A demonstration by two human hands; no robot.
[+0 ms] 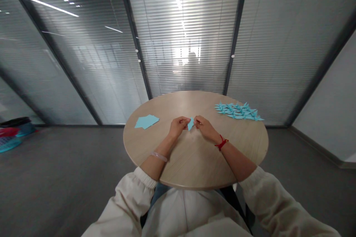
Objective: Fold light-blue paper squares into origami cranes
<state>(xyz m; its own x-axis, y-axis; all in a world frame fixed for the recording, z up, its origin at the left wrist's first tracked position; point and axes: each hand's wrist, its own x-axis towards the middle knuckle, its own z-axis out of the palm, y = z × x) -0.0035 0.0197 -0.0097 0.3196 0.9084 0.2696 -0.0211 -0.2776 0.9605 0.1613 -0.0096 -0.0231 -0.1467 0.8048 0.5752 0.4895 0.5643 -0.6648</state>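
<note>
Over the middle of the round table, a small folded piece of light-blue paper (190, 124) is held up between my two hands, its lower end narrowing to a point. The fingers of my left hand (178, 126) pinch its left side. On the other side my right hand (204, 126) has thumb and fingers closed at the paper's right edge. Some folds are hidden behind the fingertips. Flat blue paper sheets (146, 121) lie overlapping to the left. Several folded blue paper cranes (236, 111) stand in close rows at the far right.
The round wooden table (191, 166) reaches close to my lap. Behind it rises a glass partition with blinds (183, 74). Baskets or bins (16, 133) sit on the grey floor at far left, and a white wall (330, 107) is at right.
</note>
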